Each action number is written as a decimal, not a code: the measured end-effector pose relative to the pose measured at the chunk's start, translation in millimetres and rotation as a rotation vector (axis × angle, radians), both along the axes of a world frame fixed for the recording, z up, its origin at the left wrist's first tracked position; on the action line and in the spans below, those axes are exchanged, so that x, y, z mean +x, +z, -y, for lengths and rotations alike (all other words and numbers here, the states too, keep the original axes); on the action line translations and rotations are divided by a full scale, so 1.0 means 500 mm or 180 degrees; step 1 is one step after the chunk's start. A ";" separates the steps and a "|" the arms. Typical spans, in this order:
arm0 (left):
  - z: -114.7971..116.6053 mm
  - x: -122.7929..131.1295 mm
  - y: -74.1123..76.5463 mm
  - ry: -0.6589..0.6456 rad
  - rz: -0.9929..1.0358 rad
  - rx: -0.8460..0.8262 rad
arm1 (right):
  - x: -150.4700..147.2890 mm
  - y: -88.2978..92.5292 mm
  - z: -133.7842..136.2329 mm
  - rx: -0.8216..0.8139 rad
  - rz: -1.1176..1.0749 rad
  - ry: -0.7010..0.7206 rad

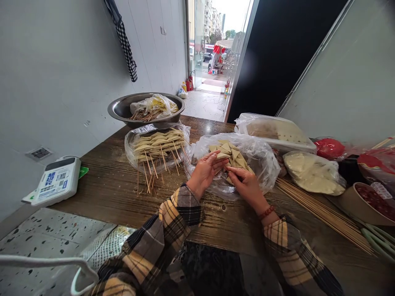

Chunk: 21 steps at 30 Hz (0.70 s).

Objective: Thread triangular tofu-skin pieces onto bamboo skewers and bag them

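My left hand (204,172) is raised over an open plastic bag (265,150), its fingers closed round a folded piece of pale tofu sheet (222,156). Just to its right, my right hand (247,185) is pinched close to my left fingertips; whatever is between its thumb and finger is too small to make out. Beneath and behind both hands lies a heap of tofu triangles (237,155) in the bag. To the left, skewered tofu pieces (159,142) are stacked on another plastic bag (131,144), with their sticks pointing towards me.
A metal basin (115,109) with bagged skewers stands at the back left. Bare bamboo sticks (324,213) lie at right, beside a bag of tofu sheets (314,172), a lidded tray (274,131) and a bowl of red food (375,199). A white box-shaped device (58,181) sits at left.
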<state>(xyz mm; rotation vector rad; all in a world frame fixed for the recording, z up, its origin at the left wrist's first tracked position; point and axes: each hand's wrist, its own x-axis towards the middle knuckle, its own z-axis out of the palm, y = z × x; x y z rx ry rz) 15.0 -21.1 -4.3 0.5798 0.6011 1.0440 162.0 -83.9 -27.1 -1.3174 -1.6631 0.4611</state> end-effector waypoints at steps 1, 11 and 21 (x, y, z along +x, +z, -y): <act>0.000 0.000 0.000 0.0015 0.0002 0.0020 | 0.000 0.000 0.000 -0.0003 -0.0001 -0.0013; 0.012 0.021 -0.010 0.0352 -0.0399 0.0663 | -0.004 0.001 -0.002 -0.0120 -0.0223 -0.0108; 0.016 0.032 -0.017 0.0256 -0.0588 0.0943 | -0.005 -0.008 -0.009 -0.0305 -0.0803 -0.0176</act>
